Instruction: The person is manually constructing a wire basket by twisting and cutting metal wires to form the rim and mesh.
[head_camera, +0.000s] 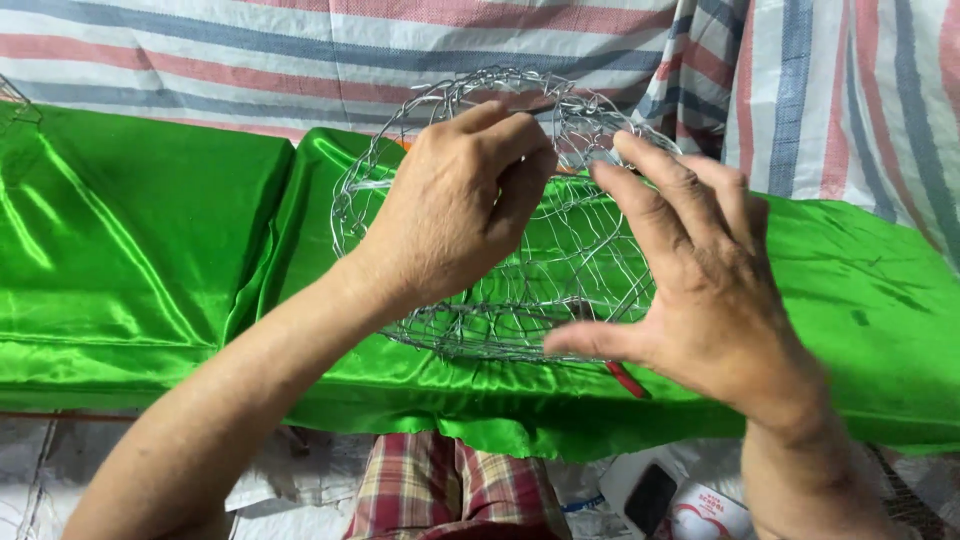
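Observation:
A round basket woven of thin silver wire (560, 270) stands tilted on a shiny green cloth (130, 250). My left hand (455, 205) grips the basket's upper rim, its fingers curled around the wire. My right hand (700, 275) is at the basket's right side, fingers spread, thumb against the lower rim and fingertips near the top wire. A red-handled tool (628, 380) lies on the cloth below my right hand, mostly hidden.
A striped red, blue and white tarp (820, 90) hangs behind the cloth. My knee in plaid trousers (440, 490) shows at the bottom. A white packet and a dark phone-like object (650, 495) lie on the floor at lower right.

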